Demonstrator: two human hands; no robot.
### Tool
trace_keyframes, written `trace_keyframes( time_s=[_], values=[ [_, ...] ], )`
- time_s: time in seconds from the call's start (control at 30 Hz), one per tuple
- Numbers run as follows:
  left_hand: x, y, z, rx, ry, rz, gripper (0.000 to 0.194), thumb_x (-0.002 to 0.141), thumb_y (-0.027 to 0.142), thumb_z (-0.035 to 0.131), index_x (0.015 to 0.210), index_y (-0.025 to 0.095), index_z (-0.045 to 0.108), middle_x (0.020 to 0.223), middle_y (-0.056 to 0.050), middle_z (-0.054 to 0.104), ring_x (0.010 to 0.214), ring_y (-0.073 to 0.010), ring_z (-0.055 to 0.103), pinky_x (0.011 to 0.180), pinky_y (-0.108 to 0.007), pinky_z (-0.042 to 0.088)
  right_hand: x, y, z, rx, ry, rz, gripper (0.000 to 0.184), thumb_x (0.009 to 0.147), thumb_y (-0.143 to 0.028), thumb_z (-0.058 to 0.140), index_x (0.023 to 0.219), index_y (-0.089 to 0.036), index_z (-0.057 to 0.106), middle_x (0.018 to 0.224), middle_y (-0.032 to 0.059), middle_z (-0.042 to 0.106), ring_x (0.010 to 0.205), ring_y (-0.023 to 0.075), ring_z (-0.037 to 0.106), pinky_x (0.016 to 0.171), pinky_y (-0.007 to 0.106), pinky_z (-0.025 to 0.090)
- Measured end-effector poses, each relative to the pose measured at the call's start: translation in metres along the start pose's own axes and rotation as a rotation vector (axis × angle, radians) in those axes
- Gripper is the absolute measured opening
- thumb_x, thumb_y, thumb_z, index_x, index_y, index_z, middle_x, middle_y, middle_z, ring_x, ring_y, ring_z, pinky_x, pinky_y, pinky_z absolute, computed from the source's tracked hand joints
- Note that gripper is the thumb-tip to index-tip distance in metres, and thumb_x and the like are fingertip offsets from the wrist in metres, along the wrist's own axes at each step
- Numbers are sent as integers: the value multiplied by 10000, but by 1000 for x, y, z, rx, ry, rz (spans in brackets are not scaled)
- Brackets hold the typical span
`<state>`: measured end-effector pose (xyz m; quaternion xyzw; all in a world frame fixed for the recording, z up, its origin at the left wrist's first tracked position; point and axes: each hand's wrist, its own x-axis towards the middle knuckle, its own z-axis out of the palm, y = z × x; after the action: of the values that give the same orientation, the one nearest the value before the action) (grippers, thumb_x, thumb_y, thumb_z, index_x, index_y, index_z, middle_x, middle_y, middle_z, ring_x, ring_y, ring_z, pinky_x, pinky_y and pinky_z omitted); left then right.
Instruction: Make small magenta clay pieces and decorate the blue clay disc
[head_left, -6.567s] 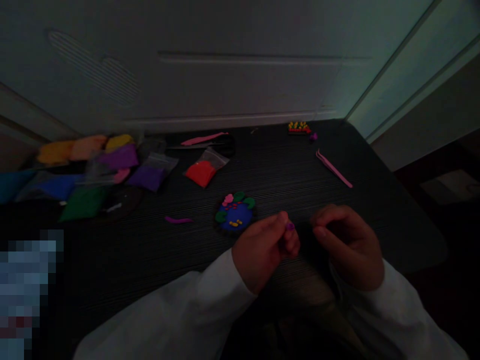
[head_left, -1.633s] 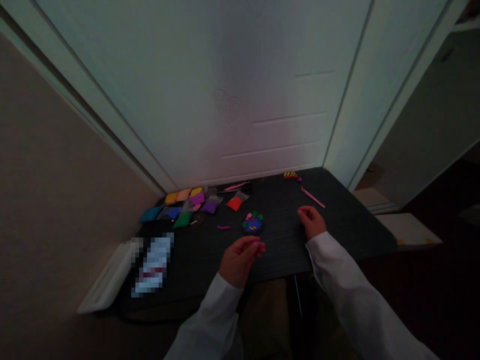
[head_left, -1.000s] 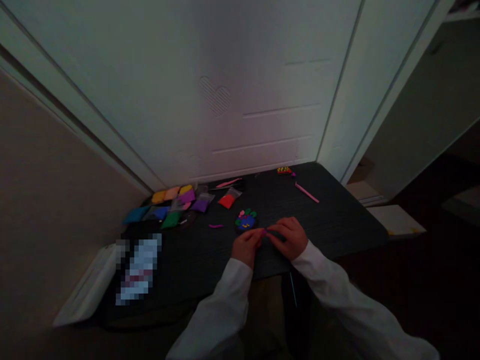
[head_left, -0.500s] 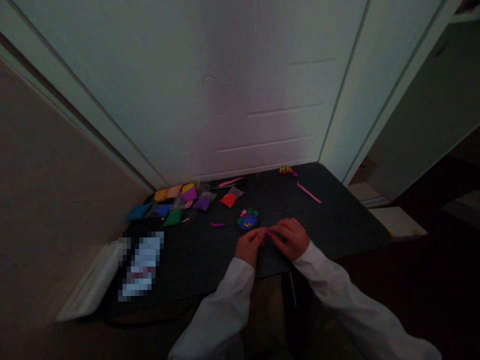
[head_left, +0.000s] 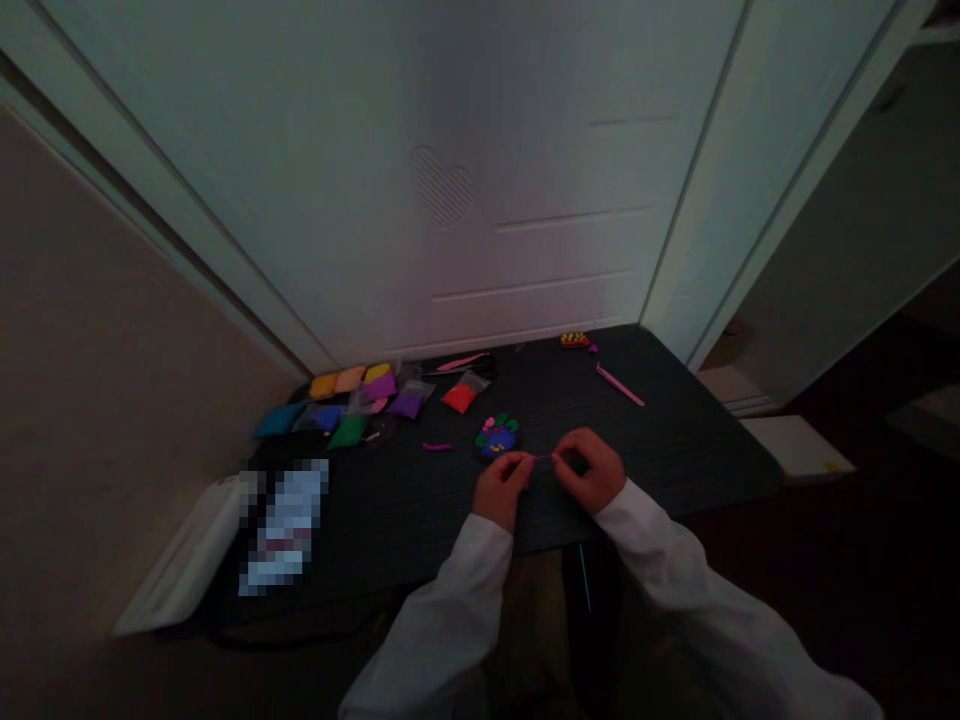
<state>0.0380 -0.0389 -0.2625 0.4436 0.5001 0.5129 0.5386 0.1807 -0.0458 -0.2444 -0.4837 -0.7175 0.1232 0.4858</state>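
A thin strand of purple clay (head_left: pixel 544 457) is stretched between my two hands, just above the dark table (head_left: pixel 420 520). My left hand (head_left: pixel 501 490) pinches one end of it, and my right hand (head_left: pixel 594 468) pinches the other. Right behind my left hand lies a round clay piece (head_left: pixel 499 440) with a blue middle, green and pink bits around it and small yellow marks. To its left rests a short purple clay roll (head_left: pixel 437 447), touched by neither hand.
Several bags of coloured clay, among them a red one (head_left: pixel 463 393) and a green one (head_left: pixel 349 430), lie at the back left. Pink tweezers (head_left: pixel 621 385) lie at the right. A red and yellow piece (head_left: pixel 574 341) sits by the white panel (head_left: pixel 540 180).
My right hand has moved a little to the right, away from my left. The purple clay between them has been drawn from a small lump into a thin strand.
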Motion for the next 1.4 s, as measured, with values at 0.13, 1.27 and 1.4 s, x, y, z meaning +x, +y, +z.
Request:
trace_keyframes(
  time_s=[0.13,1.27,1.4],
  values=[
    [1,-1,0,-137,29,1,208,571,312,566,685,138,564,542,21,509,471,-54,426,480,-193,322,3,12,-3,176,184,258,89,671,-255,461,720,-182,475,671,5,500,601,107,468,560,247,387],
    [-5,15,2,221,-23,30,294,587,372,527,743,137,607,474,22,504,448,-73,421,474,-198,320,5,18,5,476,-70,448,205,596,-336,546,731,-182,556,638,7,587,594,126,542,584,274,430],
    [-5,14,1,198,-39,26,297,586,367,530,755,133,601,492,15,507,460,-77,424,477,-203,321,9,25,5,748,28,604,215,584,-316,566,735,-172,514,664,18,603,613,132,562,604,279,428]
  ],
)
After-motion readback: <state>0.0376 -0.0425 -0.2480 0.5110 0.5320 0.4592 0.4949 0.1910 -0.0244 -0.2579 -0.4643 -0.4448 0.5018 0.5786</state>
